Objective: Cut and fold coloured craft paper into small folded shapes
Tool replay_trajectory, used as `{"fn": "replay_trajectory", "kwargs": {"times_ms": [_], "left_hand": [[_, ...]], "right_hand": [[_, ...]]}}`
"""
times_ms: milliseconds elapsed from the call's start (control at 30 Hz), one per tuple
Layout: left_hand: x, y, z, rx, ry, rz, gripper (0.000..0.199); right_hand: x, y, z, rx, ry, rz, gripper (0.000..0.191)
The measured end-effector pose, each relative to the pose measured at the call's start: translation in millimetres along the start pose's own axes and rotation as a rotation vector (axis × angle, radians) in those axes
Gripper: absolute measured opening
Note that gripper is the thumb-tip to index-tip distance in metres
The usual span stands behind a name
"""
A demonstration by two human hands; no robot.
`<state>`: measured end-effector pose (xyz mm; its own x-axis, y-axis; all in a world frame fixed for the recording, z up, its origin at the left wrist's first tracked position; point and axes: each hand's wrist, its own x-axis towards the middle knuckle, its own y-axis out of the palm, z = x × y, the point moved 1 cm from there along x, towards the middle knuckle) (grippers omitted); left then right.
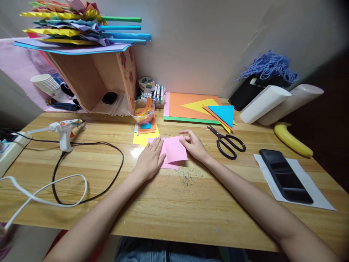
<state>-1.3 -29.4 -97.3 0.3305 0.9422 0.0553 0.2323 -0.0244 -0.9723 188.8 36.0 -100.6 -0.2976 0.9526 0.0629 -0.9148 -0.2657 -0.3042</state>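
Note:
A pink sheet of paper lies on the wooden table in front of me, with a fold line and its right part lifted. My left hand presses flat on the left part of the sheet, fingers stretched out. At the right edge my right hand pinches the raised paper between thumb and fingers. Under it, more pink paper shows at the lower edge. Close to my right hand rest black-handled scissors, their blades pointing to the back left. Yellow paper and small orange pieces lie just beyond my left hand.
A glue gun stands at left, its black cord looping over the table. Behind are a bowl of paper scraps, markers and coloured sheets. A phone and a banana lie at right.

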Motion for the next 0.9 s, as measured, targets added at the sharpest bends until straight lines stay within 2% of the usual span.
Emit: {"fn": "replay_trajectory", "kwargs": {"times_ms": [233, 433, 600, 767, 900], "left_hand": [[0.8, -0.8, -0.4, 0.008, -0.007, 0.009, 0.054], [0.6, 0.5, 0.8, -0.008, 0.004, 0.007, 0.052], [0.9, 1.2, 1.2, -0.011, 0.001, -0.001, 0.052], [1.0, 0.3, 0.7, -0.001, 0.003, -0.005, 0.052], [0.5, 0.7, 1.1, 0.002, 0.001, -0.01, 0.052]], "right_hand": [[-11.4, 1.5, -0.6, -0.077, 0.006, -0.089, 0.023], [-18.3, 3.0, -1.9, 0.027, 0.068, 0.024, 0.046], [-29.1, -0.3, -1.6, 0.033, 0.097, -0.014, 0.049], [-36.5, 1.8, 2.3, 0.128, 0.135, 0.034, 0.064], [-41.8, 1.0, 2.5, 0.164, 0.147, 0.014, 0.062]]}}
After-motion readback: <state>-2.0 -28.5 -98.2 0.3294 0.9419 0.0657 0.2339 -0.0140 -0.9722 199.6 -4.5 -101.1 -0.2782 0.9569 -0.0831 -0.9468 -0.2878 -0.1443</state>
